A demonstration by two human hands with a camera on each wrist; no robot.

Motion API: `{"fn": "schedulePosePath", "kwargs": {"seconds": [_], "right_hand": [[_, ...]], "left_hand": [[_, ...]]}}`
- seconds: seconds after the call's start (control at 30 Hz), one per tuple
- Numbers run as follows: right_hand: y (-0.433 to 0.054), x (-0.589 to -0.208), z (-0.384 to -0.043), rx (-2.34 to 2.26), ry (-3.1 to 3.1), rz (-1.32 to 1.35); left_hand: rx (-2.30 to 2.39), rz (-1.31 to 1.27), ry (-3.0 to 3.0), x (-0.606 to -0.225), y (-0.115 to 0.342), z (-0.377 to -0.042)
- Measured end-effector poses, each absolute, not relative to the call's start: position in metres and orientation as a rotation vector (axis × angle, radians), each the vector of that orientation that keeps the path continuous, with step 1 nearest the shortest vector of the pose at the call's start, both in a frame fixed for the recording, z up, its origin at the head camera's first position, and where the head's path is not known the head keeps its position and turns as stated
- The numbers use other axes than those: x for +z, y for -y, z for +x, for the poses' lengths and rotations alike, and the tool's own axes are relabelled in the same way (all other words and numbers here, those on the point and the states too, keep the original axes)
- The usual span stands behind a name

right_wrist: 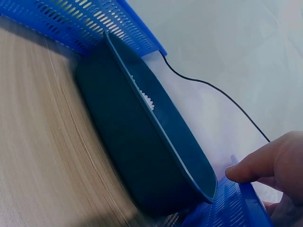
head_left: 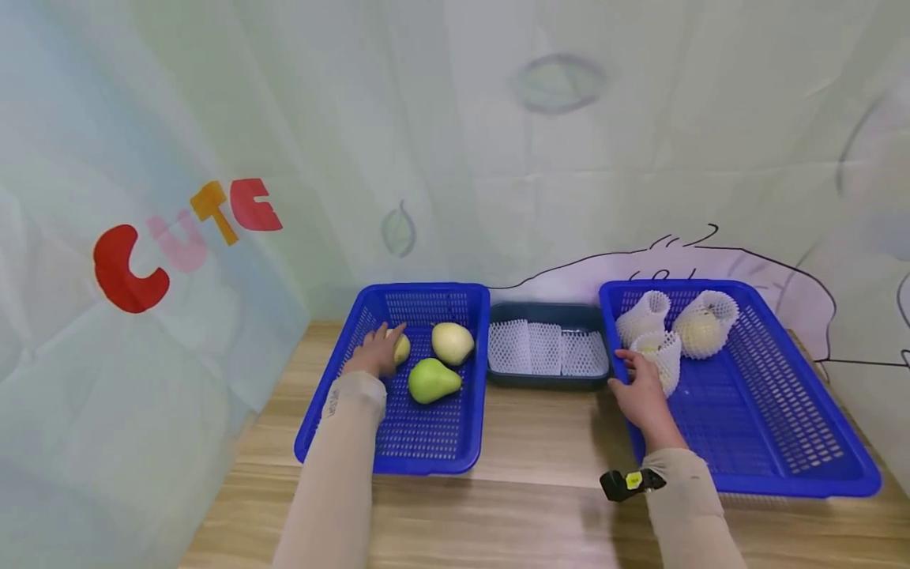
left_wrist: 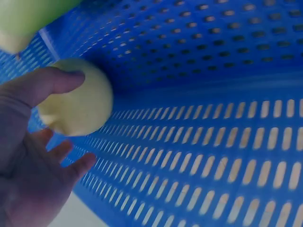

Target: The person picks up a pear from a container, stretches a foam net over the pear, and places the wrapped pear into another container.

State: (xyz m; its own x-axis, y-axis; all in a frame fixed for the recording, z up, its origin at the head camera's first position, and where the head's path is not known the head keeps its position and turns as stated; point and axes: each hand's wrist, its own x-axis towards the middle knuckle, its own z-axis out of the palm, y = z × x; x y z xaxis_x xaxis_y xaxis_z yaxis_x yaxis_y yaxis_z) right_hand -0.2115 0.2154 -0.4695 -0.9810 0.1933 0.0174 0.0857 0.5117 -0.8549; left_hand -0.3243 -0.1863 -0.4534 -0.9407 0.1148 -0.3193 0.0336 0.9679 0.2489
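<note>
In the head view my left hand [head_left: 373,352] reaches into the left blue basket [head_left: 434,465], fingers spread over a round pale yellow pear [left_wrist: 80,101]. The left wrist view has the thumb across the pear and the other fingertips just below it. Another pale pear [head_left: 452,344] and a green pear [head_left: 432,381] lie beside it. My right hand [head_left: 642,393] holds the left rim of the right blue basket [head_left: 803,486], thumb at the rim's edge. Close to its fingers stands a fruit in a white foam net [head_left: 664,365].
Between the baskets sits a dark green tray [head_left: 547,382] with flat white foam nets [head_left: 544,348] in it. Two more white-netted fruits, one a pale fruit [head_left: 700,330], stand at the back of the right basket. A printed curtain [head_left: 441,142] hangs behind the wooden table [head_left: 540,514].
</note>
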Motion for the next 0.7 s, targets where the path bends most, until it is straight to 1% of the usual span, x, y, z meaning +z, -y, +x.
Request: {"fn": "schedulePosePath", "kwargs": {"seconds": [0.23, 0.5, 0.7], "right_hand": [[-0.2152, -0.4709, -0.2112, 1.485, 2.618, -0.259], [-0.2151, -0.4701, -0.2106, 1.492, 2.627, -0.259], [-0.2159, -0.4703, -0.2109, 1.497, 2.623, -0.265]], "left_hand": [[0.289, 0.094, -2.784, -0.4598, 0.1815, -0.3188], [0.317, -0.048, -2.765, -0.4603, 0.1792, -0.3187], [0.311, -0.079, -2.759, -0.4589, 0.1767, -0.3184]]}}
